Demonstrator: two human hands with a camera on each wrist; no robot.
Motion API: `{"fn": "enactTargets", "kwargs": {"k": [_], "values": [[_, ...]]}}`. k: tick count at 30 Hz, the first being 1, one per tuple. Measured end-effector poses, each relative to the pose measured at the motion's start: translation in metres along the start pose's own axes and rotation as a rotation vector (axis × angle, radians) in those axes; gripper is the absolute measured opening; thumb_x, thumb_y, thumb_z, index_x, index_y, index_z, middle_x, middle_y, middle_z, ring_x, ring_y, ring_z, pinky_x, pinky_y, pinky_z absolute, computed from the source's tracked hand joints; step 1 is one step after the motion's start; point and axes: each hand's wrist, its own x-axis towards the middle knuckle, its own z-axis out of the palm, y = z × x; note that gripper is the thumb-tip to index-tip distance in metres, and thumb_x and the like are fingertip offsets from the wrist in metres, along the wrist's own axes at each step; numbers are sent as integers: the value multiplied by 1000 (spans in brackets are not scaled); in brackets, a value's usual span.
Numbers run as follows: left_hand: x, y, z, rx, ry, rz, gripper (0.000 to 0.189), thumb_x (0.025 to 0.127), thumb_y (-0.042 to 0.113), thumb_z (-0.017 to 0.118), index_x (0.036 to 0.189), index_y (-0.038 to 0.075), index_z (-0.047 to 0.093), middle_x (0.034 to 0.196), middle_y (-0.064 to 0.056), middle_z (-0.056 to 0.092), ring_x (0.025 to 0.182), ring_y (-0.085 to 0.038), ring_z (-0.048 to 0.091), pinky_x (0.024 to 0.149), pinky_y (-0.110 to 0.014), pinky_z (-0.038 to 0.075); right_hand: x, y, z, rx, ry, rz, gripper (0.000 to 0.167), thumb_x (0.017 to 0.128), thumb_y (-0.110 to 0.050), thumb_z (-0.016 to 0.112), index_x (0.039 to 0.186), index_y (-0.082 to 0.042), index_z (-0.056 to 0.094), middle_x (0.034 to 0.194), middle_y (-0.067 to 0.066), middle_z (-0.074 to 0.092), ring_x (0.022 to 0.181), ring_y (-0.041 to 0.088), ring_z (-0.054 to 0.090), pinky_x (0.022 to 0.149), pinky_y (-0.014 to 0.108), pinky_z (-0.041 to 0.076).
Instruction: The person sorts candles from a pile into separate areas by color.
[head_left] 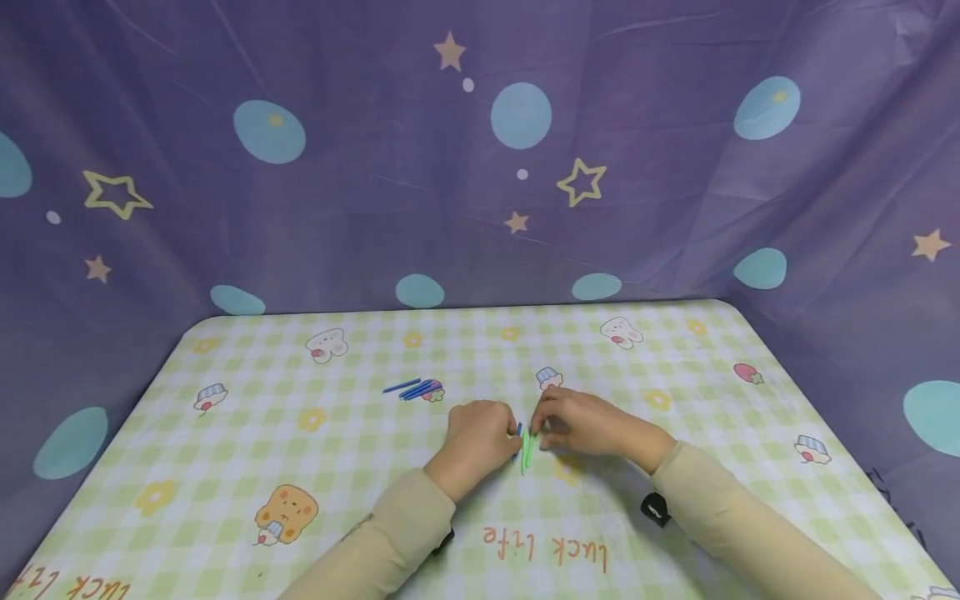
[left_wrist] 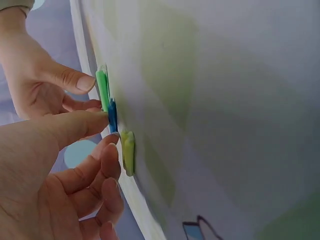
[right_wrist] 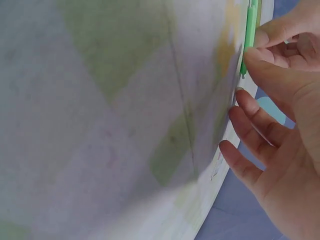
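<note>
Nearest my head view, at the bottom of the frame, two beige sleeves (head_left: 390,542) run up from the lower edge and converge toward the middle of the tabletop (head_left: 225,433), where orange "luck life" lettering (head_left: 546,548) sits upside down between them. From my remote seat I see the tabletop dressed in a pale green and white checked cloth printed with small bears, cupcakes, teeth and yellow flowers, and a purple backdrop (head_left: 375,183) with blue circles and stars hangs behind it and wraps round both sides. At centre frame the left hand (head_left: 480,437) has its fingers curled, thumb and forefinger pinching a short blue stick (left_wrist: 112,116) by its end. The right hand (head_left: 581,423) meets it from the right, its thumb and forefinger pressed on a thin green stick (head_left: 527,452) that lies on the cloth between the two hands, its other fingers loosely spread. In the left wrist view the blue stick sits just beside the green one, and a yellow-green stick (left_wrist: 128,152) lies on the cloth close below them. A small heap of blue sticks (head_left: 414,388) lies apart on the cloth, up and to the left of the hands.
</note>
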Motion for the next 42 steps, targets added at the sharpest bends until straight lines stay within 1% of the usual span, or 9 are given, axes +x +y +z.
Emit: {"fn": "enactTargets", "kwargs": {"k": [2,5,12,17,25,31,35,39,42], "values": [[1,0,0,15,6,16,51,79,19,76,42,22,42,44,11,33,49,-11,38,52,-33,33,1,-1,1,0,-6,-3,19,84,-18,80,100,-15,71,102,-7,59,90,11,56,82,27,49],[3,0,1,47,5,13,58,79,18,74,37,22,34,40,10,25,45,-11,33,49,-31,30,2,-1,2,3,-14,-1,20,84,-17,80,101,-15,70,101,-7,59,90,12,55,81,27,49],[6,-1,3,82,-10,12,55,79,20,74,37,21,39,38,10,30,45,-12,37,46,-30,32,2,-3,1,4,-10,19,21,86,-19,79,104,-15,70,101,-6,60,88,12,55,80,27,48],[6,-1,2,102,-32,25,52,80,19,74,40,19,41,42,9,35,47,-12,40,47,-30,34,3,-1,2,-26,4,-23,16,85,-16,79,98,-14,72,99,-5,59,87,11,56,80,26,49],[5,2,3,181,-11,62,36,80,14,73,53,15,50,57,2,50,54,-16,49,51,-36,44,3,4,-1,-29,10,-7,12,82,-14,80,86,-19,70,90,-9,56,87,7,56,83,28,50],[4,3,-1,195,23,58,34,81,15,72,54,14,51,56,1,49,52,-16,49,50,-36,43,4,6,-2,-30,14,-32,13,82,-12,80,85,-18,69,88,-8,55,85,8,56,82,28,50],[4,-4,-8,144,75,70,26,87,16,71,65,14,57,61,1,56,56,-17,54,50,-36,44,4,6,-1,-27,13,-37,14,81,-12,81,83,-18,68,87,-8,54,83,7,55,81,27,50],[4,-19,-17,111,99,28,4,88,15,70,86,11,69,78,-2,69,70,-22,65,59,-39,48,4,5,0,-27,0,-9,14,82,-13,80,83,-20,68,88,-10,54,84,6,54,82,27,50],[3,-35,-23,96,127,-10,8,86,11,70,93,12,73,84,-1,72,76,-23,68,63,-40,50,3,4,-1,-31,-7,9,14,82,-14,80,83,-21,68,88,-11,54,84,5,54,82,27,50]]}}
